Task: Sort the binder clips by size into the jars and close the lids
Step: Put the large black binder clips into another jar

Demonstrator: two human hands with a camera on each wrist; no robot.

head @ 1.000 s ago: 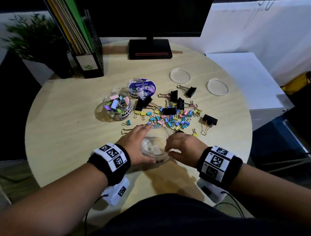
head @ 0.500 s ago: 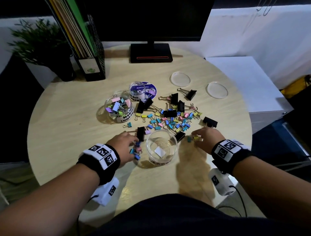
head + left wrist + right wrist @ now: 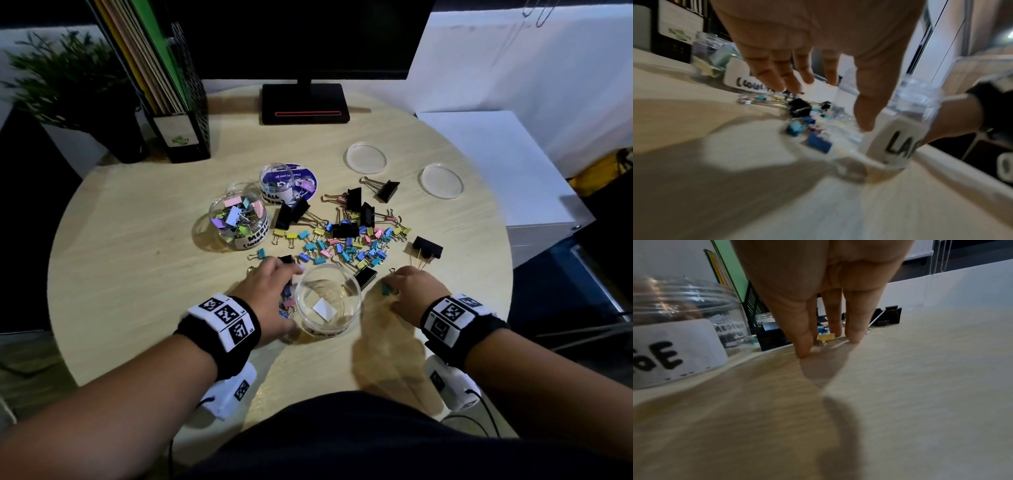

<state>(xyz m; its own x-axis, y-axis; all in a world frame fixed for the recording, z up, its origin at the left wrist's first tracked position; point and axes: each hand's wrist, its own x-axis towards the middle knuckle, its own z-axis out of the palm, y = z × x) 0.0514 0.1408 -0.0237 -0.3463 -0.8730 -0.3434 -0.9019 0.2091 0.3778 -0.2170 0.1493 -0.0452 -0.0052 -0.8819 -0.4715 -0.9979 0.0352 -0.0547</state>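
Observation:
An empty clear jar (image 3: 328, 301) labelled LARGE (image 3: 898, 142) stands near the table's front edge, between my hands. My left hand (image 3: 291, 274) hovers to its left with spread, straight fingers (image 3: 781, 81) over a black clip (image 3: 799, 108) and small blue clips (image 3: 819, 143). My right hand (image 3: 394, 279) is to the right of the jar, its straight fingertips (image 3: 803, 352) on the table around a small yellow clip (image 3: 826, 337). Behind lies the mixed pile of clips (image 3: 342, 240). The medium jar (image 3: 238, 219) holds pastel clips; the small jar (image 3: 277, 183) stands behind it.
Two clear lids (image 3: 365, 158) (image 3: 442, 180) lie at the back right. Large black clips (image 3: 427, 247) (image 3: 365, 275) lie right of the jar. A monitor stand (image 3: 305, 104), a file holder (image 3: 181, 137) and a plant (image 3: 68, 92) line the far edge.
Both hands have left the large jar and moved out to its sides. The left reached forward over the clips on its left; the right set its fingertips down among clips on the right.

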